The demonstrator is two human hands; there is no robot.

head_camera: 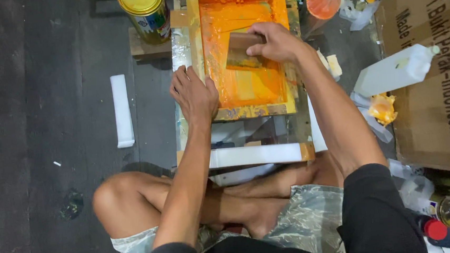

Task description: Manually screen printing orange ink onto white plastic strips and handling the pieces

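The wooden frame (249, 111) is smeared with wet, glossy orange ink (254, 85). The far-left can (146, 13) is shiny yellow metal. On the right, a white plastic bottle (394, 69) lies on matt brown cardboard (435, 112). The floor (33, 103) is dark and rough.

Left hand (195, 94) flat, right hand (274, 41) gripping.

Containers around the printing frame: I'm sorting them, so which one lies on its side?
The white plastic bottle, resting on the cardboard box at right. The yellow-lidded tin can at top left stands upright.
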